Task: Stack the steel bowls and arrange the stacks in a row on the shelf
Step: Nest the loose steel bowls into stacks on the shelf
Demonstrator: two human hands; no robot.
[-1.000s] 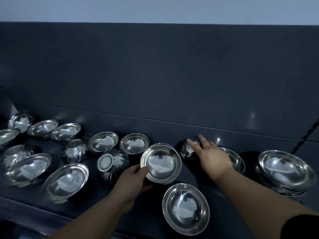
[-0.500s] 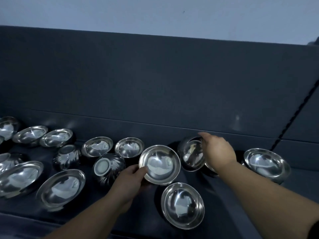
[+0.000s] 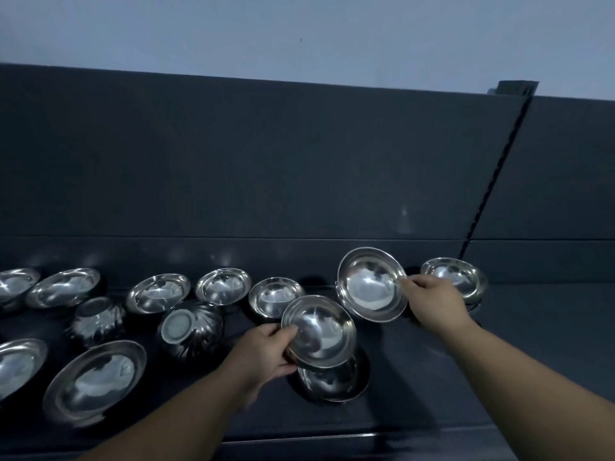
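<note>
Several steel bowls lie scattered on a dark shelf (image 3: 482,367). My left hand (image 3: 263,354) grips the rim of one steel bowl (image 3: 319,331), held tilted just above another bowl (image 3: 336,380) near the shelf's front. My right hand (image 3: 432,297) pinches the rim of a second steel bowl (image 3: 371,284), lifted and tipped toward me. Behind the right hand, a stack of bowls (image 3: 456,274) sits at the back right of the shelf.
More bowls spread to the left: upright ones (image 3: 158,292), (image 3: 223,286), (image 3: 274,296), (image 3: 95,377), and two ribbed bowls turned upside down (image 3: 189,331), (image 3: 96,319). A dark back panel (image 3: 299,161) rises behind the shelf. The shelf's front edge (image 3: 332,439) runs below.
My right hand lifted its bowl off the shelf and tipped it up. My left hand raised its bowl and carried it right, over the bowl near the front. The camera tilted upward.
</note>
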